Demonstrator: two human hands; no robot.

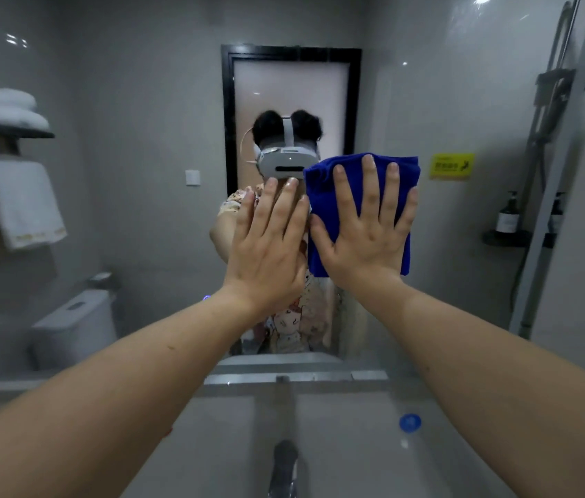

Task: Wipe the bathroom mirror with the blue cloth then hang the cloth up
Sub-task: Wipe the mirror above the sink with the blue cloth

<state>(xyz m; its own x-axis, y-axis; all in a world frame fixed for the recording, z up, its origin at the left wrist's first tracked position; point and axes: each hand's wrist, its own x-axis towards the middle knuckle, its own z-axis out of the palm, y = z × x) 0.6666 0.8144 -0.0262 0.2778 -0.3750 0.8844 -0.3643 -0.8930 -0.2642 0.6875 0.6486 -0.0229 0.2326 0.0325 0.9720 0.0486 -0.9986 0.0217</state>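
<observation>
Grey tiled bathroom, the mirror (122, 217) filling the wall above the sink (348, 451) and its faucet (283, 465). My right hand (370, 239) presses the blue cloth (323, 195) flat to the glass, fingers straight and spread. My left hand (269, 246) lies flat just beside it, fingers straight, close together. White towels (21, 203) show reflected at left.

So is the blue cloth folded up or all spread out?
Folded. The blue cloth is a thick pad, with doubled layers showing at its left edge, pressed flat on the mirror under the right hand.
</observation>
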